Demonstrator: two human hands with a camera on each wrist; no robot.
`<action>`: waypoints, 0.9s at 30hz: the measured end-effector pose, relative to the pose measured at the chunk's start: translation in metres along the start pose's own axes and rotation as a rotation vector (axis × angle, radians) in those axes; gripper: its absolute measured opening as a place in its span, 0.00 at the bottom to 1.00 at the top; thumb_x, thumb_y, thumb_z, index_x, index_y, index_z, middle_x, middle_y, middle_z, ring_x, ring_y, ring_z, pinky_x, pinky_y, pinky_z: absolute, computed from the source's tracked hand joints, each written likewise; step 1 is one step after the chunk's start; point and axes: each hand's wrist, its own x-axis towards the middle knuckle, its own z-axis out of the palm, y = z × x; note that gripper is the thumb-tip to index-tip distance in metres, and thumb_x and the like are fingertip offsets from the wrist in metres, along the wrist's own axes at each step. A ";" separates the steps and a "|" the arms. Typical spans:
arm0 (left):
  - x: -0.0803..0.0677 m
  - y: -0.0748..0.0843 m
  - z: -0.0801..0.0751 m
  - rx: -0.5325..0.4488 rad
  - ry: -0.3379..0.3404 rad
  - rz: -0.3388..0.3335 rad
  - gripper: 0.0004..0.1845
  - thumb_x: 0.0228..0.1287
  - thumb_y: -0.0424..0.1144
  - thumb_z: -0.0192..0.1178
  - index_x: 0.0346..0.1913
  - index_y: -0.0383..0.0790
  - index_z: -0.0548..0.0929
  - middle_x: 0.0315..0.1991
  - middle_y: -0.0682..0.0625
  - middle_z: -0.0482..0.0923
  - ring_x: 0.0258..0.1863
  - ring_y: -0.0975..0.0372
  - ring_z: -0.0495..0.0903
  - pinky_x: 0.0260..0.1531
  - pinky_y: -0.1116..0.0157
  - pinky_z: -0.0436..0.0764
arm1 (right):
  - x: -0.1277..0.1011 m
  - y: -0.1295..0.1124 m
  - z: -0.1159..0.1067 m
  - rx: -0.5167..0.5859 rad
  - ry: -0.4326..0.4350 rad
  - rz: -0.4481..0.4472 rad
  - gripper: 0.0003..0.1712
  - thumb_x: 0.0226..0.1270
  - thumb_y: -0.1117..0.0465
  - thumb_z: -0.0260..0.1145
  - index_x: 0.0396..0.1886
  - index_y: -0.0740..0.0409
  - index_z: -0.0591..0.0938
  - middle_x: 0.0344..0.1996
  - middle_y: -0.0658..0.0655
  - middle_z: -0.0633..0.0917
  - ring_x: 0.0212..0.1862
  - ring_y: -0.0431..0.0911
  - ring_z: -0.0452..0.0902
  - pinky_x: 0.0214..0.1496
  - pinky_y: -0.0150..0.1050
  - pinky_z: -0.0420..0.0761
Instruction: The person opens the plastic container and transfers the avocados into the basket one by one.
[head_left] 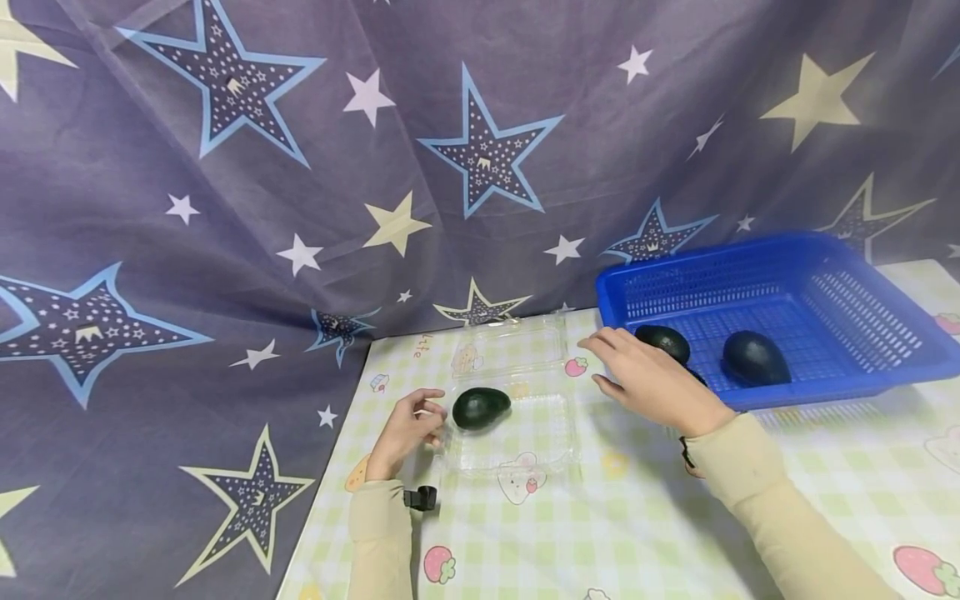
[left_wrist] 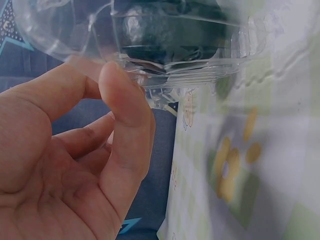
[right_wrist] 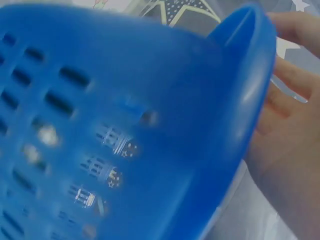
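A dark green avocado (head_left: pixel 481 408) lies at the left side of a clear plastic clamshell box (head_left: pixel 517 462), whose lid (head_left: pixel 517 342) is folded back. My left hand (head_left: pixel 408 433) is at the box's left edge; in the left wrist view its thumb and a finger pinch the clear rim (left_wrist: pixel 190 67). Between the box and a blue basket (head_left: pixel 825 392), my right hand (head_left: pixel 645 379) hovers near the basket's left side, fingers extended and holding nothing. Inside the basket are an avocado (head_left: pixel 663 342), another avocado (head_left: pixel 753 358) and a third, mostly hidden behind the right hand.
A checked, printed cloth covers the table (head_left: pixel 540 550). Behind it and to the left hangs a purple curtain (head_left: pixel 315 83) with stars. The basket's raised rim (right_wrist: pixel 250 75) stands close beside the right hand. A black wrist mount (head_left: pixel 422 497) sits on the left wrist.
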 end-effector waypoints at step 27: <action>-0.001 0.002 0.000 -0.007 0.004 -0.007 0.25 0.60 0.26 0.58 0.63 0.32 0.75 0.40 0.41 0.77 0.26 0.59 0.78 0.22 0.65 0.84 | 0.027 -0.046 0.056 0.080 -0.048 -0.029 0.30 0.65 0.61 0.69 0.63 0.66 0.72 0.54 0.61 0.78 0.56 0.53 0.78 0.59 0.46 0.81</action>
